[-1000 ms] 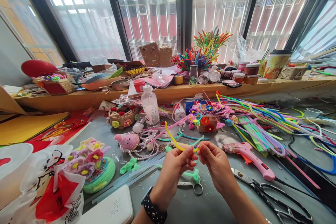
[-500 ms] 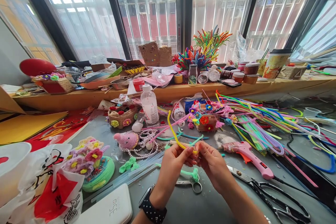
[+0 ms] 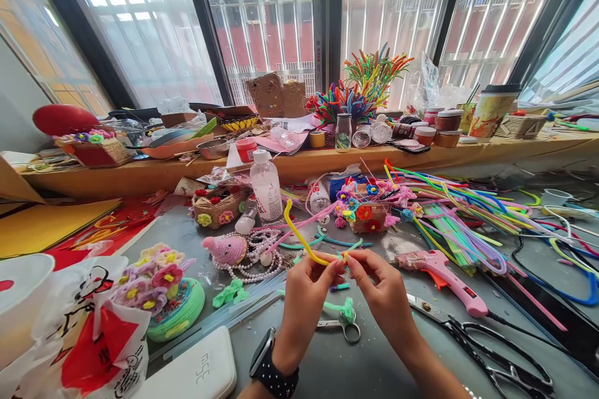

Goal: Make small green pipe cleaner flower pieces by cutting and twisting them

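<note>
A yellow pipe cleaner [image 3: 299, 232] runs between my hands, its long free end sticking up to the left. My left hand [image 3: 311, 287] pinches it between thumb and fingers. Fingertips of my right hand [image 3: 377, 280] are closed on its short bent end, close to the left fingertips. On the table below lie a green pipe-cleaner piece [image 3: 346, 310] and small scissors [image 3: 350, 331], partly hidden by my left hand. A pink glue gun [image 3: 444, 277] and large black-handled scissors [image 3: 500, 349] rest to the right of my right hand.
A pink crocheted figure [image 3: 227, 250] and bead strings [image 3: 262, 262] lie left of centre, near a plastic bottle [image 3: 266, 190]. Flower-covered baskets [image 3: 218, 207] stand behind. Many coloured pipe cleaners [image 3: 468, 218] spread at right. A white power bank [image 3: 196, 365] lies front left.
The free end of the yellow pipe cleaner has swung left and lower. My hands have turned slightly, and the fingertips have drawn a little apart, showing the short bent end.
</note>
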Available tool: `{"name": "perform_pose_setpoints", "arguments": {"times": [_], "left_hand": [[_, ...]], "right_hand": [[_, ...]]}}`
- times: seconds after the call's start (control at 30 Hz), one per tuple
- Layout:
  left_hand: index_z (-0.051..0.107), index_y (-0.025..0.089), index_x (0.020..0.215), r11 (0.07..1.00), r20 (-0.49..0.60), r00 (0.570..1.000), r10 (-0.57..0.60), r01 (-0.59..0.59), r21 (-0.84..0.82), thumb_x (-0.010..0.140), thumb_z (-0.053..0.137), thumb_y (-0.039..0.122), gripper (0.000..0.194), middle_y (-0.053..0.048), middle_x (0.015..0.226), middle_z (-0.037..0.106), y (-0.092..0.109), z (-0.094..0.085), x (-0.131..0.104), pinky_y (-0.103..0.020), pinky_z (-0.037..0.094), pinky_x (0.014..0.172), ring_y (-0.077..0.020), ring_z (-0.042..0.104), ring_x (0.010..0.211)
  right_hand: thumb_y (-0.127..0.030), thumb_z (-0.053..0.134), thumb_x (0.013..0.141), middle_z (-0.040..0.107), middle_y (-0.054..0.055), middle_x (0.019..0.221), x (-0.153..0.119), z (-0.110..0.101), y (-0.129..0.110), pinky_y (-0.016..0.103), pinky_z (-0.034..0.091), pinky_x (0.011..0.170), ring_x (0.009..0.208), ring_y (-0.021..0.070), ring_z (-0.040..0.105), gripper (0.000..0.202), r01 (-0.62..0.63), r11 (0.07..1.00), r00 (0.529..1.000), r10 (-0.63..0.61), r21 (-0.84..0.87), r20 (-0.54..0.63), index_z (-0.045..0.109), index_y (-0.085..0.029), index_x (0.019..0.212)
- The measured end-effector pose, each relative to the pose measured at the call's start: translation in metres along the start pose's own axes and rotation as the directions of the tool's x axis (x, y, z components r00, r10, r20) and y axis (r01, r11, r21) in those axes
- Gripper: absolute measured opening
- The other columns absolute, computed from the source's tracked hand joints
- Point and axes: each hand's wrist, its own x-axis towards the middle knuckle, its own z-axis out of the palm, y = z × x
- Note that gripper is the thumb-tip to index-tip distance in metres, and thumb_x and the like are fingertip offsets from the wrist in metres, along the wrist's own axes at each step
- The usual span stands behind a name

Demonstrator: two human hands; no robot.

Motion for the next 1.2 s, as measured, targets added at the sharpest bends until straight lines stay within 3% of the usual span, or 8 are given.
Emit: {"name": "perform_pose_setpoints", "arguments": {"times": [0.2,0.4,0.77,0.93,1.03,1.13,1.2], "left_hand": [[0.059,0.014,0.071,0.990,0.040,0.996,0.084,-0.088,0.113,0.067,0.060,0.029,0.015,-0.003,0.066,0.063,-0.009,-0.003,0.001,-0.024,0.050,0.056,-0.0144,0.060,0.057],[0.061,0.015,0.075,0.945,0.070,0.986,0.151,-0.165,0.282,0.071,0.055,0.030,0.017,-0.005,0.071,0.065,-0.013,-0.002,0.000,-0.026,0.049,0.062,-0.0162,0.060,0.064],[0.058,0.016,0.078,0.830,0.079,0.972,0.223,-0.232,0.507,0.076,0.049,0.032,0.019,-0.005,0.071,0.062,-0.011,-0.007,0.002,-0.027,0.045,0.062,-0.0165,0.057,0.064],[0.059,0.016,0.071,0.912,0.054,0.970,0.239,-0.243,0.330,0.072,0.053,0.031,0.016,-0.004,0.075,0.058,-0.009,-0.007,0.004,-0.025,0.046,0.064,-0.0157,0.055,0.071],[0.058,0.015,0.071,0.991,0.027,0.995,0.097,-0.099,0.090,0.069,0.058,0.032,0.017,-0.003,0.071,0.059,-0.008,-0.007,0.006,-0.025,0.047,0.064,-0.0143,0.055,0.067],[0.058,0.014,0.070,0.993,0.013,0.998,-0.058,0.059,-0.106,0.066,0.061,0.031,0.018,-0.002,0.069,0.061,-0.004,-0.006,0.006,-0.025,0.047,0.067,-0.0127,0.056,0.065],[0.059,0.013,0.069,0.979,-0.003,0.995,-0.098,0.096,-0.177,0.065,0.062,0.029,0.017,-0.002,0.069,0.062,0.000,-0.004,0.005,-0.024,0.047,0.069,-0.0122,0.057,0.066]], "right_hand": [[-0.025,0.046,0.079,0.064,0.005,0.076,0.000,0.000,0.003,0.025,0.046,0.057,0.064,0.0157,0.057,0.017,0.127,0.981,0.991,-0.130,-0.146,-0.013,0.062,-0.018,0.081],[-0.020,0.046,0.079,0.064,0.005,0.075,0.000,-0.001,0.007,0.024,0.047,0.057,0.062,0.0143,0.057,0.016,0.277,0.903,0.957,-0.291,-0.327,0.007,0.061,-0.016,0.083],[-0.017,0.042,0.082,0.062,0.007,0.077,0.001,-0.004,0.010,0.027,0.046,0.063,0.071,0.0170,0.057,0.019,0.524,0.695,0.848,-0.482,-0.493,0.222,0.059,-0.015,0.091],[-0.014,0.042,0.082,0.063,0.007,0.083,0.001,-0.003,0.011,0.027,0.047,0.069,0.076,0.0166,0.058,0.023,0.522,0.730,0.849,-0.496,-0.442,0.183,0.058,-0.017,0.098],[-0.015,0.042,0.081,0.064,0.007,0.086,0.002,-0.004,0.007,0.026,0.048,0.068,0.078,0.0161,0.058,0.023,0.424,0.837,0.903,-0.420,-0.347,0.090,0.058,-0.017,0.097],[-0.021,0.042,0.081,0.063,0.006,0.083,0.004,-0.005,0.003,0.024,0.048,0.061,0.074,0.0156,0.059,0.021,0.278,0.928,0.960,-0.279,-0.247,0.030,0.060,-0.017,0.091],[-0.024,0.043,0.082,0.063,0.005,0.078,0.004,-0.006,0.001,0.023,0.048,0.058,0.069,0.0148,0.058,0.020,0.195,0.963,0.980,-0.197,-0.184,0.011,0.061,-0.018,0.087]]}}
